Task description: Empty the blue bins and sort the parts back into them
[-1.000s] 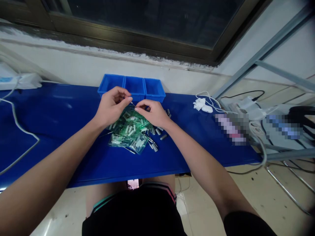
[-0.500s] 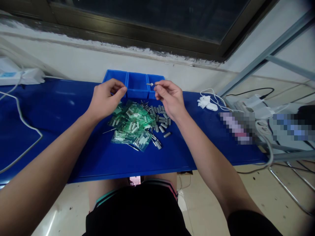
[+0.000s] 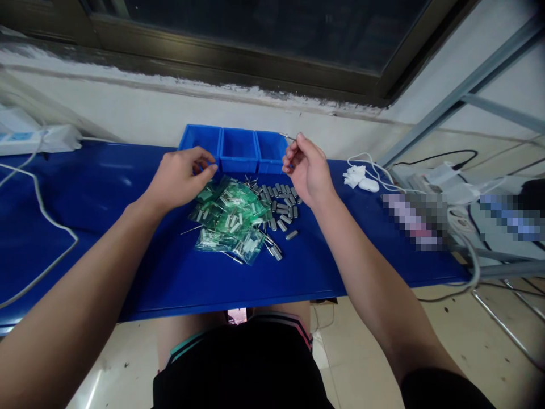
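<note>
My right hand (image 3: 310, 169) is raised at the right end of the blue bins, its fingertips pinching a thin silver rivet (image 3: 286, 136) that points left. Curled loosely above the left bin's front edge, my left hand (image 3: 182, 175) appears to hold nothing, with a gap between thumb and forefinger. Below and between the hands lies a heap of clear green-tinted plastic bags (image 3: 232, 218) with small metal parts inside. Loose grey metal cylinders or long nuts (image 3: 281, 210) are scattered to the right of the bags. A few thin rivets (image 3: 232, 257) lie around the heap.
Three joined blue bins (image 3: 239, 165) stand against the wall at the back of the blue table (image 3: 264, 289). White cables and an adapter (image 3: 368, 184) lie to the right, beside a blurred-out object (image 3: 411, 221). A white power strip (image 3: 40, 141) sits at the far left.
My right hand has moved right and turned, taking the rivet from over the bins' right section to their right edge. My left hand has stayed nearly in place.
</note>
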Available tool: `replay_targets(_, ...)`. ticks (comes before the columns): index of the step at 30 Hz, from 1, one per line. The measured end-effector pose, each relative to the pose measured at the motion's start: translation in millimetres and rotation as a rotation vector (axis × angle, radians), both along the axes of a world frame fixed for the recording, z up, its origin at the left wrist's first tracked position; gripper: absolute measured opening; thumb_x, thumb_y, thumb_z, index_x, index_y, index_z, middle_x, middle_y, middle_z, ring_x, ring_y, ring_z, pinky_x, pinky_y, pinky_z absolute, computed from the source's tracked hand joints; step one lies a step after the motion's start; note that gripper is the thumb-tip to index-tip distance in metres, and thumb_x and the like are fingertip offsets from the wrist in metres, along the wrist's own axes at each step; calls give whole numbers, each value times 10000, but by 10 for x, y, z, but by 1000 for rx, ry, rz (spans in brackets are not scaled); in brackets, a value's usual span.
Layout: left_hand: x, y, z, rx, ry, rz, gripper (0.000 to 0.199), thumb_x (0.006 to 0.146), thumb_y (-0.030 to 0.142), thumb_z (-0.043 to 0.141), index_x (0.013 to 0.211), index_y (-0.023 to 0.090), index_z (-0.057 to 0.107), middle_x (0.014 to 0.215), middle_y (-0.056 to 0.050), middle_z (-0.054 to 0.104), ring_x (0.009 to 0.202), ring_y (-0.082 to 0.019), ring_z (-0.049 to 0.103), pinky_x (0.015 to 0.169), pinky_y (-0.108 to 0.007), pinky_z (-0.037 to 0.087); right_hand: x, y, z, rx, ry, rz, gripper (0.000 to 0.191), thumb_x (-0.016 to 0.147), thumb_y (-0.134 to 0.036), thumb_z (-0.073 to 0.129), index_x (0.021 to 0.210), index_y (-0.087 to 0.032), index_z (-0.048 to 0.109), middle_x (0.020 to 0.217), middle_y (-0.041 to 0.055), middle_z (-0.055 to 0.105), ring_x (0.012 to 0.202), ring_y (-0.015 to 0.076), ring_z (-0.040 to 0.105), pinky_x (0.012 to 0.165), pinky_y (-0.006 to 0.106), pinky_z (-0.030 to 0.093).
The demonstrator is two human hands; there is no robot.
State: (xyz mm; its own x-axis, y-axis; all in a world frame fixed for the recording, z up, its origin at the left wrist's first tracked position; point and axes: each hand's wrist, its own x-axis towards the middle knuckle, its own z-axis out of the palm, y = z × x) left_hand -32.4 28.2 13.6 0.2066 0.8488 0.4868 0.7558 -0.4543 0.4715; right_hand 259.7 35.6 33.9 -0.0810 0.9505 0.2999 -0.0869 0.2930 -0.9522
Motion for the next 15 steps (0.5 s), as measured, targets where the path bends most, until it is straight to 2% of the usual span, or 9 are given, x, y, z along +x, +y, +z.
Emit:
replay_targets(6,9,2,-16,-28,41,-17,297,904,445,642,1058,240,791,910,-70,799,810,-270,735,826,-396,571,-20,11,-49,-62,36,-18,514,909,-768,689,915,-259,621,766,-9,537,704,135,538,593,282,420)
replay_targets(11,12,-9,-2,-67,63,-30,323,899,478,632,1063,249,789,900,-71,794,829,-288,744,827,-405,562,-13,24,-88,-32,75,17,401,861,-603,826,993,-272,641,871,-23,597,695,107,527,612,268,422)
replay_targets(15,6,-7,-4,-83,91,-27,335,893,493,617,1060,255,782,900,-71,795,825,-289,743,811,-404,551,-26,-9,-63,-24,57,15,348,875,-536,824,1038,-290,641,918,-28,611,704,104,527,621,262,429)
